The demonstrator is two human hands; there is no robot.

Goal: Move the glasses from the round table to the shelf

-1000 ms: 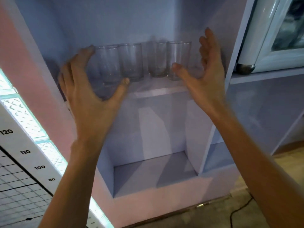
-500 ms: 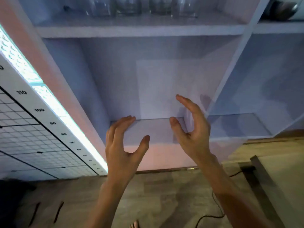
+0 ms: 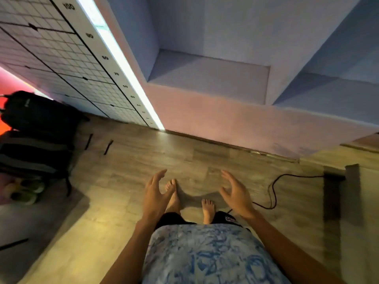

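Loosely cupped left hand (image 3: 156, 198), right hand (image 3: 238, 194); planks (image 3: 131, 160).

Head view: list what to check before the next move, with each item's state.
1. Free left hand: ok, open, holding nothing.
2. Free right hand: ok, open, holding nothing.
3. Walkable floor: not ok, a black cable lies close to the right foot.
4. Clearance from the backpack: ok, it sits off to the left.
5. All glasses settled on the shelf: cannot tell, only its lower compartments show.
6. Sight of the round table: cannot tell, out of view.
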